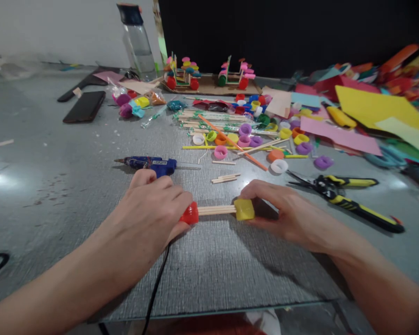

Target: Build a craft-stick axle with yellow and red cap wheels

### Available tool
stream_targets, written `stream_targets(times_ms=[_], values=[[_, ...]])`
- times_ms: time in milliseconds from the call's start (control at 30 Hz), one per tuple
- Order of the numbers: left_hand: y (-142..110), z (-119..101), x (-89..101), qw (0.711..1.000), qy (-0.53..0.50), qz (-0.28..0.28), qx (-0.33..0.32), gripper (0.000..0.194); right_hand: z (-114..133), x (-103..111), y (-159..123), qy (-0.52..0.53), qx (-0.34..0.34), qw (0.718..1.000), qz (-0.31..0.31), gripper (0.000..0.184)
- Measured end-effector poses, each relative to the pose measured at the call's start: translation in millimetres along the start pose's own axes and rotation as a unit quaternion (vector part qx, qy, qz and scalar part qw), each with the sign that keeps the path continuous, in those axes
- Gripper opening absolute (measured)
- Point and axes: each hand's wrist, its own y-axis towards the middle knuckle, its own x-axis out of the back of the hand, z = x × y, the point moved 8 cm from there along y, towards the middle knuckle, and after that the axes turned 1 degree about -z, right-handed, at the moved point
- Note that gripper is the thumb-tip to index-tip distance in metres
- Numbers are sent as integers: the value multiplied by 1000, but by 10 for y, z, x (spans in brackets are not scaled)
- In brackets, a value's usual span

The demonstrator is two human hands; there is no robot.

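My left hand [157,204] is closed on a red bottle cap [191,214], its fingers partly covering it. Several pale wooden sticks [216,211] lie side by side and join the red cap to a yellow bottle cap [244,210]. Thumb and fingers of my right hand [279,204] grip the yellow cap from its right side. Just beyond my left hand lies a blue hot glue gun [150,164] with a clear glue stick in its back. A few short cut sticks [225,178] rest on the table between and beyond my hands.
Yellow-and-black cutters [335,188] lie open at the right. Loose bottle caps [244,141], wrapped chopsticks [216,118] and coloured paper [380,107] cover the back. Two small craft vehicles [181,74] stand behind, near a water bottle [138,46] and phone [84,106]. A black cord [157,284] crosses the front edge.
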Motion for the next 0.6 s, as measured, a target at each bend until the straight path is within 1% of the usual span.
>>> stream_targets(times_ms=[200,500,600], values=[[-3,6,3,1000,-3,1,5,15,1,-1,-12,4,-8,1000,5,15],[-30,35,12,999,-36,-30,0,14,16,10,0,-8,-2,1000,0,15],[-35,52,7,999,-32,-19,5,16,22,7,3,-5,-5,1000,0,15]])
